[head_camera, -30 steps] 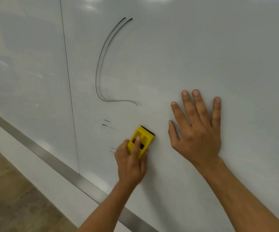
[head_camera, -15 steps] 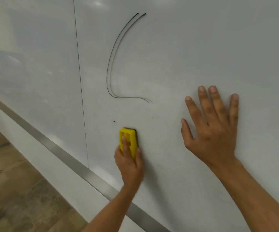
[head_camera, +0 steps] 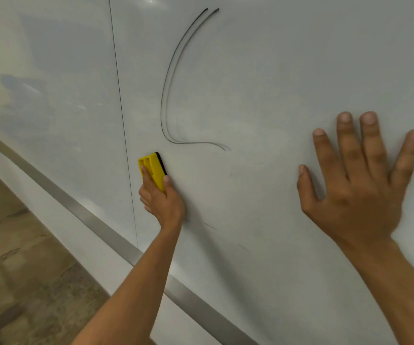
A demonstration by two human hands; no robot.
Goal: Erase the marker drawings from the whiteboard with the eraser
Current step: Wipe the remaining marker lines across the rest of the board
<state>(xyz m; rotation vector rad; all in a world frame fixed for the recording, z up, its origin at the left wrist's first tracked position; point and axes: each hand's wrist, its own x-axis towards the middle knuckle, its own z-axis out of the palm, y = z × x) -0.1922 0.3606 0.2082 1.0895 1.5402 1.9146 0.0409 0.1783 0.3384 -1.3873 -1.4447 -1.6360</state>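
left hand [head_camera: 162, 200] grips the yellow eraser [head_camera: 152, 170], index finger along its back and thumb on the side edge, felt face against the whiteboard [head_camera: 275, 58]. right hand [head_camera: 360, 185] lies flat on the board, fingers straight and spread, well to the right of the eraser, holding nothing.

eraser sits just below and left of the double curved line [head_camera: 170, 90], close to the panel seam [head_camera: 121, 108]. the line's tail curls off to the right, above the eraser and apart from it.

step in hand, as i read it: clear that double curve. advice:
- keep the felt flat — a tilted pad only wipes with one edge and leaves streaks
- go up along the curve from its bottom bend, overlapping passes, since the two strokes run close together
- catch the tail on the right with a sideways pass
- a few faint short marks [head_camera: 211, 226] show below and right of the eraser — probably leftovers, worth a pass

press firmly; the right hand works as a brace.
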